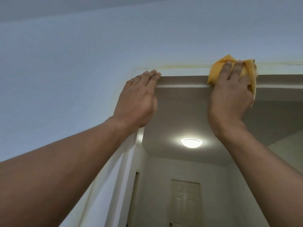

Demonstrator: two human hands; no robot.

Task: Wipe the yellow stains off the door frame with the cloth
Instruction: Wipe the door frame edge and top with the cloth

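White door frame (183, 73) top rail runs horizontally, left to right. Crumpled orange cloth (218, 69) is pressed against it under the right hand (229, 94), fingers straight over the cloth. Left hand (137, 97) is laid flat on the frame's corner, fingers together. Faint yellow stain line (185, 67) is seen between the hands. Frame is cut off beyond the right hand; open doorway below.
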